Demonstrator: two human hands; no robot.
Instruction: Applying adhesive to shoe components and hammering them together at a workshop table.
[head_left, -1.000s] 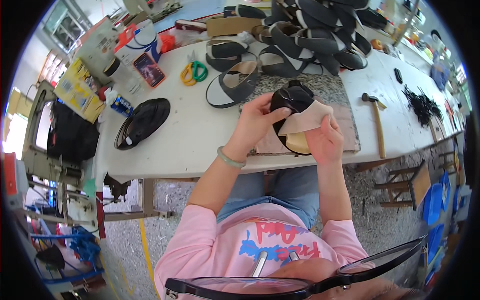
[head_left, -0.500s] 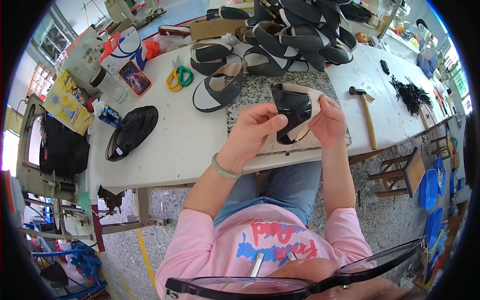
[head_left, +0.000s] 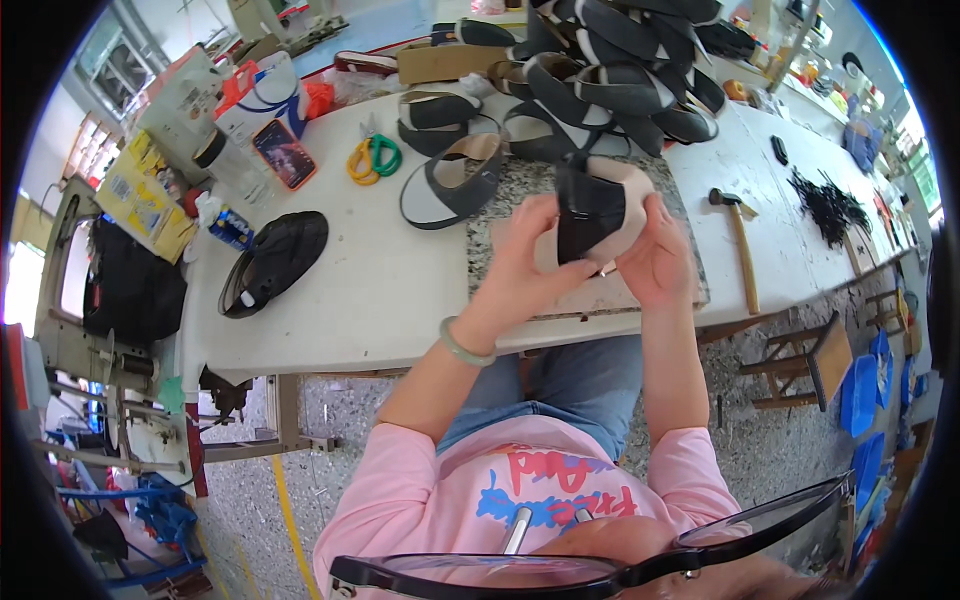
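Observation:
Both my hands hold a black shoe upper (head_left: 590,215) with a beige lining, raised above a speckled stone slab (head_left: 495,210) at the table's front. My left hand (head_left: 528,262) grips its left side, with the thumb along the lower edge. My right hand (head_left: 657,258) has its fingers closed on the beige right side. Left of the slab stands a grey and white shoe upper (head_left: 450,185). A black finished-looking shoe (head_left: 275,262) lies farther left on the white table.
A hammer (head_left: 740,250) lies right of the slab, and a pile of black strips (head_left: 828,208) beyond it. Many grey uppers (head_left: 620,85) are heaped at the back. Scissors (head_left: 373,160), a phone (head_left: 285,155) and a bottle (head_left: 228,165) are at the left. A wooden stool (head_left: 805,362) stands at the right.
The upper has been turned in my hands, so more of its beige lining and opening shows. My left hand has shifted slightly along its lower edge. The view has moved a little.

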